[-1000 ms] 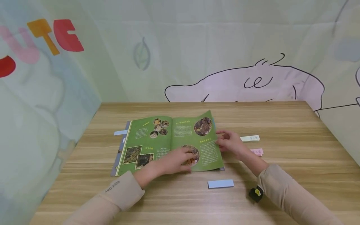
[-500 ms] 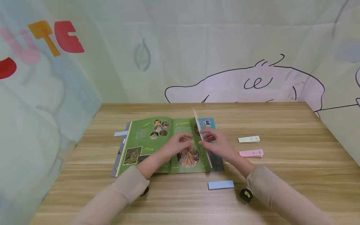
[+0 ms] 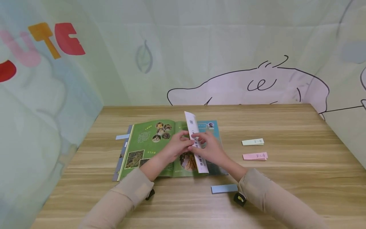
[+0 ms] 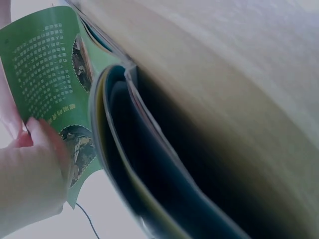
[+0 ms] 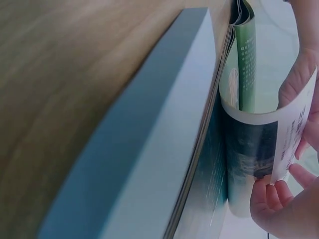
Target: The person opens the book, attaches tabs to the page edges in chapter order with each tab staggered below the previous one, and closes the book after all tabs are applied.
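Observation:
An open book (image 3: pixel 137 140) with green pages lies on the wooden table. Its right-hand green page is lifted and curls over toward the left, showing a white reverse side (image 3: pixel 203 167) with dark printed characters. At the free edge of this page my left hand (image 3: pixel 174 148) pinches from the green side. My right hand (image 3: pixel 211 151) holds the same edge from the white side, its fingertips close to the left hand's. A teal page (image 3: pixel 210 133) shows beneath. In the left wrist view, the left hand (image 4: pixel 37 174) has its thumb against the green page (image 4: pixel 47 74).
A blue paper strip (image 3: pixel 224 188) lies in front of the book, near the right cuff. Right of the book are a white folded strip (image 3: pixel 253 142) and a pink one (image 3: pixel 255 156), both with writing. Another light-blue strip (image 3: pixel 122 136) sticks out at the book's left edge.
The right hand has carried the page's edge leftward, turning the page up and over so its white back shows. The left hand has moved up from the lower picture to meet that edge.

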`<state>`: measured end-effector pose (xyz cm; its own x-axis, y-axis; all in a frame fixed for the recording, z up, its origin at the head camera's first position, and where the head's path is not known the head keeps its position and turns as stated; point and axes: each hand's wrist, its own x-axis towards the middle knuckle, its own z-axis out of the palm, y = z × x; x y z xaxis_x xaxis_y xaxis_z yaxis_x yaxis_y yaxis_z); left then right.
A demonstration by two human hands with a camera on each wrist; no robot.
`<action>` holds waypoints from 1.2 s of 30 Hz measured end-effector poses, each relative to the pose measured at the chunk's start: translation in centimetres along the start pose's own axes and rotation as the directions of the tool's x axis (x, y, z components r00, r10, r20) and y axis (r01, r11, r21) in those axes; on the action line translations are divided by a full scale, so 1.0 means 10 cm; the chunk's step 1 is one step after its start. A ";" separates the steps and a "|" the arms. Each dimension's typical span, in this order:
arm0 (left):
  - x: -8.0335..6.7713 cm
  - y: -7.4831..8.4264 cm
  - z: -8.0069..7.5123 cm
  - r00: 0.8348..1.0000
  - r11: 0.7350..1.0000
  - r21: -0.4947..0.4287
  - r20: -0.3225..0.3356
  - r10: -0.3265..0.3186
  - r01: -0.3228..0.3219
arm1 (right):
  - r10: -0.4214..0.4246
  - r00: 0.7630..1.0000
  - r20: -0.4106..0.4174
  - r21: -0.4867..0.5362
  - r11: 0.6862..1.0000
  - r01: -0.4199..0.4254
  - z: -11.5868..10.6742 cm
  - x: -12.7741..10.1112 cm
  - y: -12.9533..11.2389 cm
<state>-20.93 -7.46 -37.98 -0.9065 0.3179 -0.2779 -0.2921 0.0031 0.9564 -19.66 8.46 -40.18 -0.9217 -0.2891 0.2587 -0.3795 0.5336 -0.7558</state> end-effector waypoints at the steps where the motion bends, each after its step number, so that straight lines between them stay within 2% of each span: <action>1: 0.00 0.00 -0.01 1.000 1.000 -0.004 0.000 -0.002 0.002 | -0.003 1.000 0.000 -0.006 1.000 0.003 0.00 0.00 0.00; 7: 0.00 -0.01 -0.06 1.000 1.000 -0.006 -0.005 0.002 -0.002 | -0.016 1.000 -0.006 -0.010 1.000 0.016 0.01 0.00 0.02; 11: -0.01 -0.01 -0.13 0.999 1.000 0.014 -0.033 0.006 -0.006 | 0.016 1.000 -0.001 0.007 1.000 -0.016 0.00 -0.02 0.05; 16: -0.06 -0.02 -0.32 0.998 1.000 0.014 -0.069 0.007 -0.006 | 0.054 0.999 0.007 0.020 0.998 -0.054 -0.01 -0.03 0.07; 21: -0.13 -0.02 -0.55 0.993 1.000 0.027 -0.115 -0.011 0.014 | -0.005 0.995 0.096 0.057 0.998 0.000 0.00 -0.04 0.07; 26: -0.19 0.01 -0.76 0.993 0.998 0.064 -0.119 0.007 0.001 | -0.045 0.982 0.186 0.133 0.991 0.020 0.02 -0.05 0.04; 30: -0.24 0.05 -0.90 0.993 0.997 0.077 -0.118 0.019 -0.010 | -0.094 0.968 0.234 0.141 0.988 0.062 0.03 -0.05 0.02; 33: -0.29 0.08 -1.01 0.992 0.995 0.098 -0.124 0.021 -0.008 | -0.159 0.946 0.284 0.126 0.984 0.128 0.04 -0.05 0.02; 36: -0.35 0.10 -1.14 0.991 0.992 0.122 -0.133 0.023 -0.006 | -0.226 0.912 0.343 0.102 0.974 0.203 0.06 -0.05 0.00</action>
<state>-21.46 -19.36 -37.07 -0.9454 0.1886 -0.2659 -0.2472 0.1170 0.9619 -19.18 8.16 -40.68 -0.7272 -0.6567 0.1999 -0.5481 0.3801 -0.7451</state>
